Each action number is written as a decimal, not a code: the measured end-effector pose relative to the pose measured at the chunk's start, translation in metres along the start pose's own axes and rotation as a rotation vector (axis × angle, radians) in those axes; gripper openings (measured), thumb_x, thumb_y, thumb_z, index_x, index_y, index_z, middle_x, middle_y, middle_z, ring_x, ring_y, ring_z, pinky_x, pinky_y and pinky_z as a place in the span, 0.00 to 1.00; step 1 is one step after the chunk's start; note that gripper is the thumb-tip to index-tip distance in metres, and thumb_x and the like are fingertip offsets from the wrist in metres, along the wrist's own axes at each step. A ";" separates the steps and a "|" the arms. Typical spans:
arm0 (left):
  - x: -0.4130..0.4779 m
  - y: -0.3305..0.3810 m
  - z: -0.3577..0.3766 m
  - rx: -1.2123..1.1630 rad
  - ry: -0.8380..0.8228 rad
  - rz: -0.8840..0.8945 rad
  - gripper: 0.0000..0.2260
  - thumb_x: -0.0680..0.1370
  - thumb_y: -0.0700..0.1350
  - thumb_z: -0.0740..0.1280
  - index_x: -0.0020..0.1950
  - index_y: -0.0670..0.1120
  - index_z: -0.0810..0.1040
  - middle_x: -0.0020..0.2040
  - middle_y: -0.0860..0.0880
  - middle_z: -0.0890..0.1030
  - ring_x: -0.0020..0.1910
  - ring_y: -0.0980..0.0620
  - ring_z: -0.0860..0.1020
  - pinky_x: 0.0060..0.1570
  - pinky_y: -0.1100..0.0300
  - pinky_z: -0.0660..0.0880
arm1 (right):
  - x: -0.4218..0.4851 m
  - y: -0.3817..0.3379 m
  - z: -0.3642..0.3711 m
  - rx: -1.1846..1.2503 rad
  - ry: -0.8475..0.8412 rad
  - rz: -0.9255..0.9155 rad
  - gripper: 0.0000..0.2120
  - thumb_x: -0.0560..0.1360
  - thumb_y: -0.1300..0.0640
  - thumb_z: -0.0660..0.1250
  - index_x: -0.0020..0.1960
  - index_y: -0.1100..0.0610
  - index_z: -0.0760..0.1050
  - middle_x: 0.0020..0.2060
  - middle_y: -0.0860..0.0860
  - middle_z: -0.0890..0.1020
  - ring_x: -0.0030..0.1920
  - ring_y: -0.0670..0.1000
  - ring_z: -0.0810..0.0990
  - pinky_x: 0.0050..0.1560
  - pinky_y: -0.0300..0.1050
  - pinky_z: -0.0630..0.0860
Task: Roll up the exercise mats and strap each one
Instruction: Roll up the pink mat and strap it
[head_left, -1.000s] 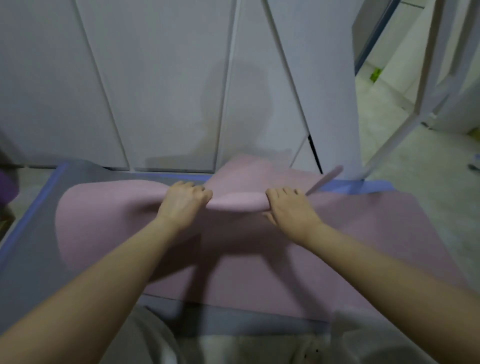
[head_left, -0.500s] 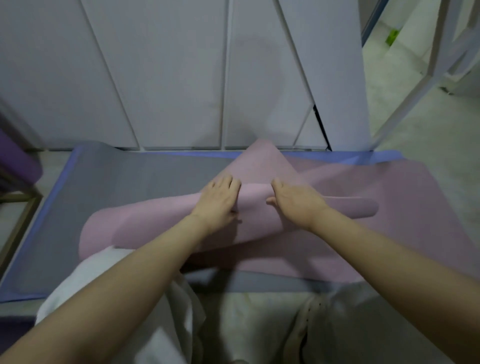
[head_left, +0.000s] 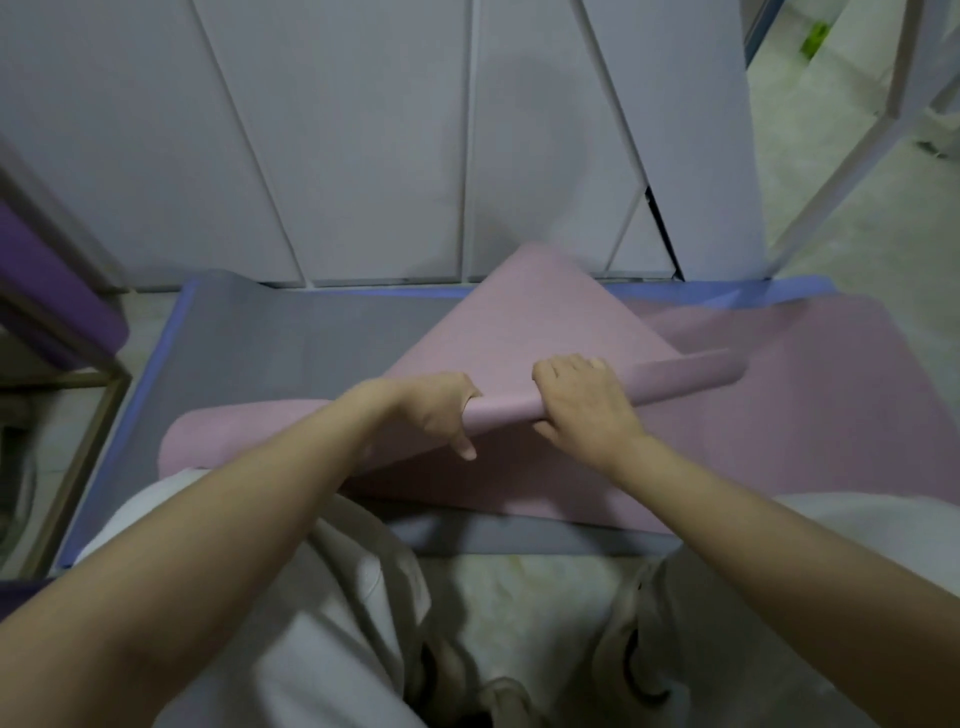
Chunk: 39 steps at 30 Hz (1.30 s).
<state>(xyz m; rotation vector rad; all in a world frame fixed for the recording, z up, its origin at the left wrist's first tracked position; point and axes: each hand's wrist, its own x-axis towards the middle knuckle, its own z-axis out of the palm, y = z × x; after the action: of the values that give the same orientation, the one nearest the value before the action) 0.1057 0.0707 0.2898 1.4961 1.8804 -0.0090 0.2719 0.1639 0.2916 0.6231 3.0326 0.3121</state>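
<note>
L hand (head_left: 434, 410): fingers curled over the folded edge of the pink mat (head_left: 519, 332) and gripping it, thumb pointing down on the near side. R hand (head_left: 584, 408): just beside L, fingers wrapped over the top of the same fold, thumb tucked under the near side, also gripping. Short bare stretch of fold between the two hands.

Edges/room: the fold runs L-R through both hands and past them, ending in a rounded loose end left of L hand and a tube-like end right of R hand. A triangular flap of pink rises beyond the hands twd the white cabinet doors (head_left: 363, 130), which stand close behind. Grey mat (head_left: 291, 338) w/ blue border lies flat under the pink one, bare grey left of and beyond L hand. Open pale floor (head_left: 857, 208) far right of R hand. Purple mat (head_left: 47, 291) on a metal frame (head_left: 88, 426) well left of L hand.

Rest of the pink mat lies flat below and right of R hand, near edge by the person's knees (head_left: 311, 597).
</note>
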 end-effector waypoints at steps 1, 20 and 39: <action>-0.001 -0.001 0.001 0.053 0.045 -0.010 0.13 0.68 0.45 0.76 0.47 0.46 0.77 0.43 0.49 0.77 0.42 0.48 0.75 0.39 0.61 0.66 | -0.001 0.001 0.000 0.055 -0.049 -0.008 0.21 0.67 0.49 0.74 0.51 0.61 0.73 0.43 0.58 0.80 0.43 0.60 0.80 0.41 0.49 0.69; -0.006 0.009 0.029 0.292 0.569 0.009 0.18 0.76 0.53 0.66 0.59 0.44 0.69 0.57 0.43 0.78 0.56 0.40 0.75 0.46 0.52 0.68 | 0.028 0.024 -0.029 0.053 -0.126 -0.067 0.20 0.69 0.40 0.71 0.47 0.55 0.71 0.46 0.54 0.80 0.47 0.58 0.78 0.38 0.46 0.63; -0.024 -0.019 0.019 0.130 0.427 -0.142 0.28 0.68 0.52 0.75 0.62 0.45 0.66 0.62 0.43 0.72 0.62 0.42 0.71 0.55 0.52 0.68 | 0.027 0.009 -0.014 -0.062 0.125 -0.076 0.29 0.45 0.45 0.83 0.34 0.60 0.73 0.25 0.54 0.75 0.24 0.55 0.75 0.23 0.39 0.67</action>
<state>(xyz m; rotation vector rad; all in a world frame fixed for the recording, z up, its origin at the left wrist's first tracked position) 0.1009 0.0361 0.2805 1.5363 2.3632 0.1342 0.2496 0.1795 0.3073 0.5017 3.1410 0.4571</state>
